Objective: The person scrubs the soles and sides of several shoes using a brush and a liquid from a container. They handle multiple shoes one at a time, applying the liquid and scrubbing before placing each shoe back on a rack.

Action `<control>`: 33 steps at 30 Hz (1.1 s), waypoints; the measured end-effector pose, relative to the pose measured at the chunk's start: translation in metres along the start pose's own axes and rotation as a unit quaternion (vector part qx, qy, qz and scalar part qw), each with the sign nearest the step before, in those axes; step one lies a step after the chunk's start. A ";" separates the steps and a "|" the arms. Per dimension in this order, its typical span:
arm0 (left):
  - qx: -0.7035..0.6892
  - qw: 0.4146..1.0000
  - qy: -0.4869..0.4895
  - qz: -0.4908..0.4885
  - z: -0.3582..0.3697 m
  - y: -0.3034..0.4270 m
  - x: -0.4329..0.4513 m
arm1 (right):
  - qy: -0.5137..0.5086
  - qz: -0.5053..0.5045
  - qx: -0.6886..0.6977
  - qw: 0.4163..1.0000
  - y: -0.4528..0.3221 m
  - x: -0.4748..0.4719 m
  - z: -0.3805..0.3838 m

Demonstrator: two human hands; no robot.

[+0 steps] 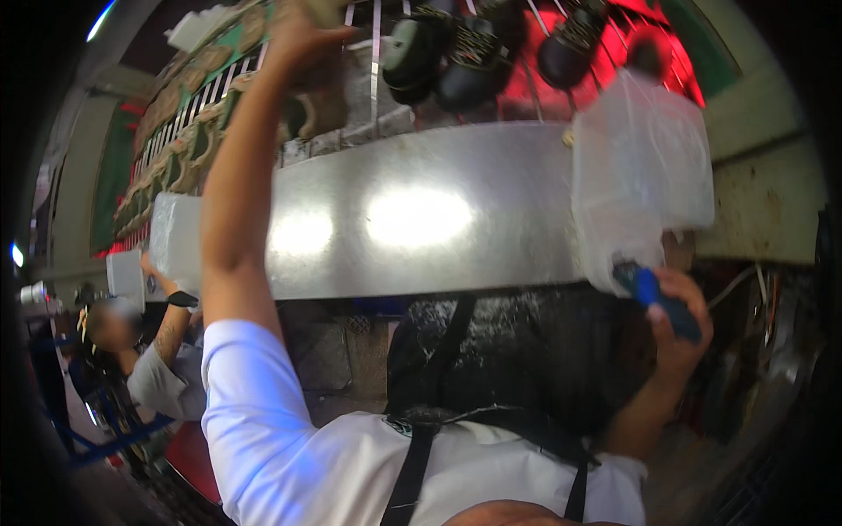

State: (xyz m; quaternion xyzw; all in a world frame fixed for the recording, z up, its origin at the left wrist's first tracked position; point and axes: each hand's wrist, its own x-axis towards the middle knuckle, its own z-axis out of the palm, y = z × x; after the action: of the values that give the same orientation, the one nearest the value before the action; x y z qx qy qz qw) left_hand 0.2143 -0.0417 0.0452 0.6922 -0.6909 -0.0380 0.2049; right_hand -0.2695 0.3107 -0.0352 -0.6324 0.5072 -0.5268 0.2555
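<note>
My right hand (684, 322) grips a blue-handled tool (648, 286), probably a brush. The tool's dark end lies against the near end of a translucent plastic container (618, 223) at the right of the metal ledge. Stretched far forward, my left hand (306, 36) is at the top edge of the view, over the slatted rack. A pale object (325, 12) shows at its fingers; blur and the picture's edge hide whether it is held. Just below that hand is a beige and dark green shoe part (306, 115). Dark laced shoes (477, 62) lie on the rack to its right.
A shiny metal ledge (421, 263) runs before me. Beige shoe parts (177, 161) line the rack (230, 79) at left, and red light (526, 82) glows beneath the slats. Another person (164, 375) works at left, near a second translucent container (174, 230).
</note>
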 end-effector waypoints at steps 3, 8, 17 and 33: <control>-0.140 0.982 0.115 0.055 -0.026 -0.009 -0.052 | 0.067 0.145 0.076 0.984 -0.001 0.002 0.008; -0.356 0.897 0.178 0.194 -0.034 0.048 -0.174 | 0.081 0.234 0.065 0.967 -0.012 0.014 0.021; -0.467 0.837 0.104 0.267 0.044 0.103 -0.246 | 0.023 0.211 0.006 0.977 0.003 0.025 0.017; -0.160 0.953 -0.085 0.245 0.033 0.068 -0.267 | 0.000 0.132 0.025 0.991 0.016 0.020 0.017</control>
State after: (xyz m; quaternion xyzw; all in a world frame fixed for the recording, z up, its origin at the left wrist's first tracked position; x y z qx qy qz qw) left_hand 0.1274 0.2132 -0.0238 0.4541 -0.8389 -0.1551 0.2567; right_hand -0.2605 0.2834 -0.0460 -0.5531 0.5734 -0.5007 0.3384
